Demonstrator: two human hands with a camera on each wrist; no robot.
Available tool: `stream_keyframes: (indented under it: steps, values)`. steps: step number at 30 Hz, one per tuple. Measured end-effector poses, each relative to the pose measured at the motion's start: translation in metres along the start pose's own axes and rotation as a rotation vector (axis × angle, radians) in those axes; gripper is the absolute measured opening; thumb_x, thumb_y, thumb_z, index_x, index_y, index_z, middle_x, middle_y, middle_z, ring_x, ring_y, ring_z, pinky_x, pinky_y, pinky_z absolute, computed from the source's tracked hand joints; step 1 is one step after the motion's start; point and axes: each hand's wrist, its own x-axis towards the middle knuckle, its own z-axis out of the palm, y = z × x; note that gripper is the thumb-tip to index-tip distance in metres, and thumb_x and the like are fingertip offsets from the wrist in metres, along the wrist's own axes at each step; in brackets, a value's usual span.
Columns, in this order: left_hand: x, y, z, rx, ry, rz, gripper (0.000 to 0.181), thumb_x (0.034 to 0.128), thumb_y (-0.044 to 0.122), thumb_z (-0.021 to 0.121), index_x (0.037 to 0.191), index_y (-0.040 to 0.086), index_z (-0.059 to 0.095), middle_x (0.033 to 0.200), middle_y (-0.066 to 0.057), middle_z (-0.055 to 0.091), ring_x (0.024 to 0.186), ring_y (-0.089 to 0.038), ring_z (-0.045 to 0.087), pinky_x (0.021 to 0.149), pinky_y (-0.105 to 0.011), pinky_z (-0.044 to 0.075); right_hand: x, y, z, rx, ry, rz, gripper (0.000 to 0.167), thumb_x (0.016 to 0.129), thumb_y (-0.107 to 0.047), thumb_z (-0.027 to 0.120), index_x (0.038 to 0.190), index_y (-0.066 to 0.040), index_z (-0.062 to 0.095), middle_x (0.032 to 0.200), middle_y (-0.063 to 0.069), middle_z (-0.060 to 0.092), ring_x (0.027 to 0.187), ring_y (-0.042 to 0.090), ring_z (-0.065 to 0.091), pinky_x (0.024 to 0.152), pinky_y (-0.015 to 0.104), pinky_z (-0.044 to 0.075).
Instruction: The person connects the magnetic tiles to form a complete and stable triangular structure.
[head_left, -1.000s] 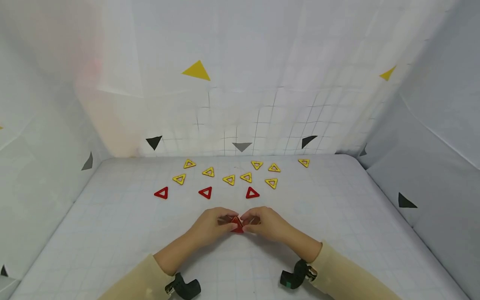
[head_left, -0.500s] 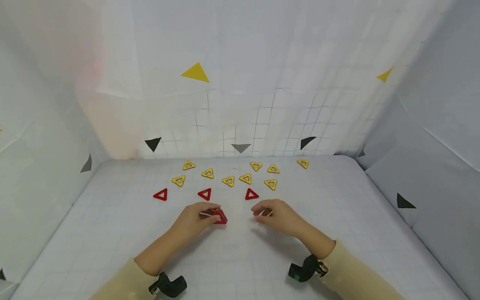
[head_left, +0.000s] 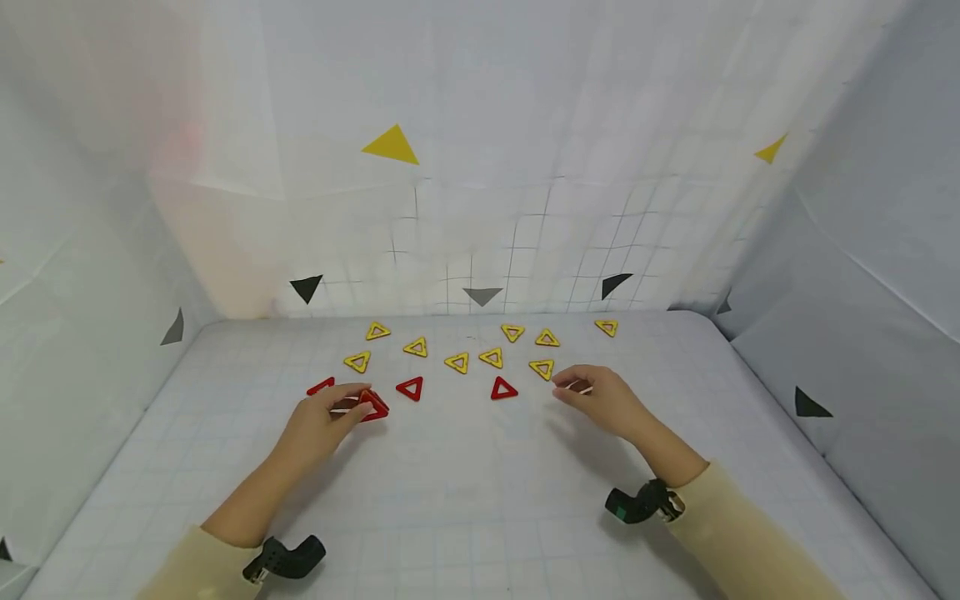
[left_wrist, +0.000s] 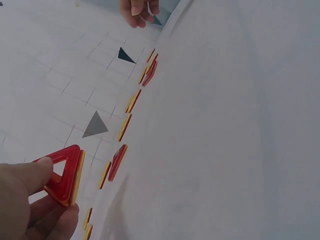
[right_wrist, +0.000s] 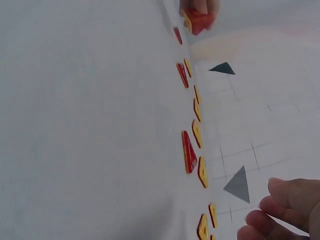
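My left hand (head_left: 318, 425) pinches a red triangular tile (left_wrist: 75, 160) above the table at left. A yellow layer shows behind its red face; I cannot tell whether it is one tile or a stack. A flat red triangle (head_left: 321, 385) is partly hidden behind that hand. Right of the left hand lies a red triangle (head_left: 419, 390), and farther right another red triangle (head_left: 504, 396). My right hand (head_left: 607, 400) hovers with loosely bent fingers, nothing seen between them, close to a yellow triangle (head_left: 551, 367).
Several more yellow triangles, such as one yellow triangle (head_left: 467, 363), lie scattered across the far part of the white table (head_left: 480, 517). White walls (head_left: 480, 233) with black, grey and yellow markers enclose it. A wrist camera (head_left: 292, 557) hangs below each sleeve.
The hands were together over the red tile at centre and have come apart. My left hand has carried the tile left and away from me; my right hand has moved right and forward.
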Motion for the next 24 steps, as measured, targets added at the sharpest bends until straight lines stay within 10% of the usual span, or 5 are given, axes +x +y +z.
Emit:
stream_keyframes:
  steps: [24]
  values:
    - [0.005,-0.06,-0.067,0.06,0.101,-0.105,0.048,0.1031,0.023,0.058,0.146,0.003,0.048,0.136,-0.027,0.055,0.126,-0.047,0.05,0.1,-0.059,0.044,0.058,0.086,-0.04,-0.071,0.223,0.22,0.037,0.102,-0.025,0.058,0.128,0.001,0.062,0.128,0.023,0.062,0.118,0.039,0.056,0.094,0.051,0.045]
